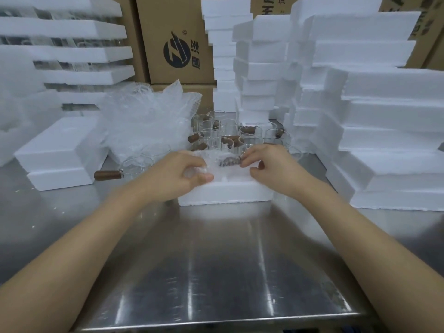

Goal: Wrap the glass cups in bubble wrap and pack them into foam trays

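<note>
The clear glass cup wrapped in bubble wrap (217, 162) lies on the low white foam tray (225, 194) at the middle of the steel table (216, 260). The left hand (177, 174) pinches the wrap at one end; the right hand (266, 164) pinches the other end, near the brown wooden handle. The glass is probably fragile and slippery under soft film, so the body is the better hold. What else the tray contains is hidden. About 10 bare glass cups (230, 133) stand behind it.

bare steel table (216, 260) in front, foam stacks (384, 140) crowding right, glass cups (228, 133) behind
</note>
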Tool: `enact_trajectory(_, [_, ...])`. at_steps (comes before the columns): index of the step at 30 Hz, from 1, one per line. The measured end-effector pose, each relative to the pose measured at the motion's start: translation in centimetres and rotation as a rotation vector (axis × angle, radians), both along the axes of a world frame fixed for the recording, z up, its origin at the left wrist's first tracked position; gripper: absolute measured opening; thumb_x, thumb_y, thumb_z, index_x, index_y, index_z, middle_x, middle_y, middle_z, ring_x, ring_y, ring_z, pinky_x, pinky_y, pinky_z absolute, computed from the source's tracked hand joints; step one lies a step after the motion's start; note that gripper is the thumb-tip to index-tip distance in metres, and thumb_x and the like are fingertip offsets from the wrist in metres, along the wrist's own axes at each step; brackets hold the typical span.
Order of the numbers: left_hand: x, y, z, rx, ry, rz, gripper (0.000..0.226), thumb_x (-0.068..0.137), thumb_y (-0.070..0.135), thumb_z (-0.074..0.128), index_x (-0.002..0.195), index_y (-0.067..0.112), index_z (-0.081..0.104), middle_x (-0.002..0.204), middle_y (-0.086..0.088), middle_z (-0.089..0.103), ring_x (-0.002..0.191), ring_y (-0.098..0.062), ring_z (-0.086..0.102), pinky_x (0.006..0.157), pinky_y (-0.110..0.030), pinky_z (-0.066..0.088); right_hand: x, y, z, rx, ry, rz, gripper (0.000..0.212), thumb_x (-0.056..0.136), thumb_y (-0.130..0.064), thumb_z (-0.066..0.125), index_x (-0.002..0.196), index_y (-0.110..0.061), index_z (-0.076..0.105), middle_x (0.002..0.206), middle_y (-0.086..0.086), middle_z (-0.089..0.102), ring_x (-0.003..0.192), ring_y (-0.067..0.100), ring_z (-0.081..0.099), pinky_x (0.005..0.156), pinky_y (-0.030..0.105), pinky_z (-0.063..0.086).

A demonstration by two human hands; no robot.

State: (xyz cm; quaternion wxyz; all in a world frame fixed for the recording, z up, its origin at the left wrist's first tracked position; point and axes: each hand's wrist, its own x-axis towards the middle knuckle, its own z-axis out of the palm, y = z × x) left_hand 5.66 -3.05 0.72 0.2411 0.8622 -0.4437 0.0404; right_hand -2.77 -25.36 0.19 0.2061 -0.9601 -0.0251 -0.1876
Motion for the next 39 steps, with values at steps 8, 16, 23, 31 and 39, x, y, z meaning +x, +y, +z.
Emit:
enact_trajectory(8, [-0.8,-0.3,-0.7,0.078,-0.026,-0.042,0.057,0.080,0.068,0.039,0.114,0.024,0.050,0.117,0.009,0.042,0.117,-0.009,0.034,0.093,-0.026,0.029,-2.7,-1.2,5.0,-0.362,-1.020,-0.365,0.023,0.070,0.005,0.061,0.074,-0.014,0.074,0.087,-0.001,0.072,0.087,0.031,0.065,0.079,0.039,0.045])
enact_trajectory(16, [-1.6,-1.2,-2.0,-0.001,-0.137,0.016,0.043,0.091,0.052,0.051,0.121,0.022,0.041,0.136,0.005,0.019,0.141,-0.013,0.000,0.116,-0.047,-0.015,-5.3,-7.2,5.0,-0.218,-0.638,-0.832,0.061,0.085,-0.037,0.056,0.141,-0.017,0.045,0.135,0.013,0.047,0.132,0.031,0.035,0.119,0.047,0.009])
enact_trajectory(23, [-3.0,-2.3,-2.6,-0.185,-0.037,0.043,0.065,0.087,0.044,0.062,0.139,0.018,0.033,0.144,0.001,0.015,0.137,-0.018,0.021,0.113,-0.031,0.022,-4.3,-8.6,6.3,-0.222,-0.624,-0.831,0.061,0.082,-0.043,0.063,0.135,-0.018,0.048,0.143,0.014,0.037,0.137,0.035,0.027,0.115,0.050,0.016])
enact_trajectory(31, [-2.5,-2.5,-2.8,-0.166,0.070,0.108,0.097,0.080,0.059,0.062,0.152,0.021,0.010,0.160,0.006,0.008,0.145,-0.010,0.012,0.112,-0.022,0.013,-4.6,-8.7,6.5,-0.055,-1.038,-0.675,0.042,0.087,-0.033,0.064,0.122,-0.011,0.058,0.125,0.009,0.057,0.124,0.027,0.046,0.098,0.009,0.029])
enact_trajectory(39, [-1.8,-1.5,-0.9,-0.435,0.075,0.240,0.052,0.099,0.046,0.036,0.143,0.017,0.039,0.140,0.000,0.043,0.125,-0.013,0.044,0.102,-0.028,0.034,-4.5,-2.6,6.2,0.272,-1.370,0.056,0.046,0.085,-0.013,0.074,0.114,-0.003,0.040,0.110,0.020,0.046,0.105,0.027,0.051,0.079,0.032,0.051])
